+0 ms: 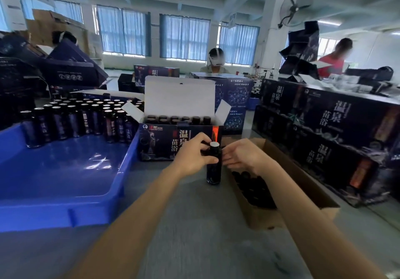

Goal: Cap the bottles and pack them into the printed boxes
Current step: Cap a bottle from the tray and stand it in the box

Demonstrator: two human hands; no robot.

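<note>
Upright bottle (213, 168), long axis vertical, on the table (194, 224) before the open printed box (164, 142). Your left hand (193, 156) clasps its neck. Your right hand (241, 155) reaches its other side, grip indiscernible, and is nearer the caps (253, 190).

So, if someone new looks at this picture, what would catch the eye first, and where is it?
First, the two hands at the centre: the left hand grips a dark bottle standing on the grey table, with the right hand close beside it. Next, the open printed box just behind, and the blue tray with rows of bottles on the left.
</note>
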